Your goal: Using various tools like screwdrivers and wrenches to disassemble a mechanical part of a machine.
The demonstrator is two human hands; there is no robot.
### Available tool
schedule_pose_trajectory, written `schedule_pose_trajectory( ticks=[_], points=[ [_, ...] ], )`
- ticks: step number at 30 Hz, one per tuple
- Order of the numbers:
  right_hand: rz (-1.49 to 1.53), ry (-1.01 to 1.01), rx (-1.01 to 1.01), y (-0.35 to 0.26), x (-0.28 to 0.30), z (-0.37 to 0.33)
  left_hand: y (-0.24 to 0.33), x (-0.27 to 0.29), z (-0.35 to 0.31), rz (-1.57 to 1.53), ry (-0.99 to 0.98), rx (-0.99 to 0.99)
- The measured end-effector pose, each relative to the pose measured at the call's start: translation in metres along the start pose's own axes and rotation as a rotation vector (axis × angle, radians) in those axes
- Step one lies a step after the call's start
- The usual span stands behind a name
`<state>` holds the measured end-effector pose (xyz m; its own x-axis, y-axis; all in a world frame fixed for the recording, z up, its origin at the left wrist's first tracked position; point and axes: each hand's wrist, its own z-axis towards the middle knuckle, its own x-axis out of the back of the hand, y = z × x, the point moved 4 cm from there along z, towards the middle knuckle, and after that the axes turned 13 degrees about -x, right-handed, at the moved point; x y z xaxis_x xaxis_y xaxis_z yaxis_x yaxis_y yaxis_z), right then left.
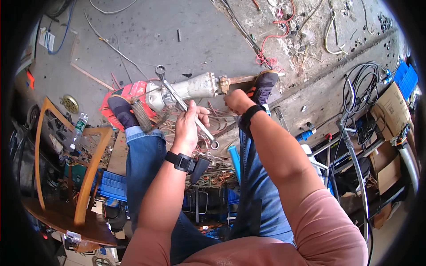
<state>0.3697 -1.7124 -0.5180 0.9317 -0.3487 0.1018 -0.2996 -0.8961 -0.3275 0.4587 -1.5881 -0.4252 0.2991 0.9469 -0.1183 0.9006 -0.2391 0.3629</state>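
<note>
My left hand [190, 128] grips a long double-ended ring wrench [177, 98], thumb and fingers about its shaft. One ring reaches up over the machine and the other points down between my legs. A demolition hammer [193, 88] lies on its side on the ground, with a red rear housing [133, 92], a grey metal barrel and a coil spring [141, 116] at its side. My right hand [239, 102] is closed beside the brownish nose collar [223, 83]. Its fingertips are partly hidden, so what they pinch is unclear. A rusty chisel bit [243, 79] runs from the collar toward my right shoe [267, 84].
At left stands a wooden chair [91, 177], with a plastic bottle [80, 126] close to it. Loose wires litter the ground below the hammer. A black cable coil [366, 84], metal tubes and cardboard boxes [390, 111] crowd the right side.
</note>
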Motion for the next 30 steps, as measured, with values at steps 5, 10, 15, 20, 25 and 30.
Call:
schedule_pose_trajectory(
  ticks=[5, 10, 15, 20, 25, 30],
  points=[
    [0.828, 0.319, -0.589, 0.040, 0.033, -0.051, -0.004, -0.018, -0.008, -0.179, 0.021, 0.020],
    [0.826, 0.279, -0.060, -0.009, 0.079, -0.168, -0.013, -0.057, -0.020, -0.360, 0.034, 0.067],
    [0.739, 0.447, -0.159, -0.004, 0.087, -0.222, 0.000, -0.122, -0.032, -0.511, 0.055, 0.175],
    [0.834, 0.230, -0.365, 0.034, 0.130, -0.247, 0.017, -0.141, -0.030, -0.640, 0.046, 0.385],
    [0.727, -0.211, -0.396, 0.071, 0.168, -0.242, -0.012, -0.157, -0.028, -0.514, 0.020, 0.454],
    [0.686, -0.526, -0.579, 0.081, 0.207, -0.205, -0.012, -0.160, -0.028, -0.437, -0.017, 0.487]
  ],
)
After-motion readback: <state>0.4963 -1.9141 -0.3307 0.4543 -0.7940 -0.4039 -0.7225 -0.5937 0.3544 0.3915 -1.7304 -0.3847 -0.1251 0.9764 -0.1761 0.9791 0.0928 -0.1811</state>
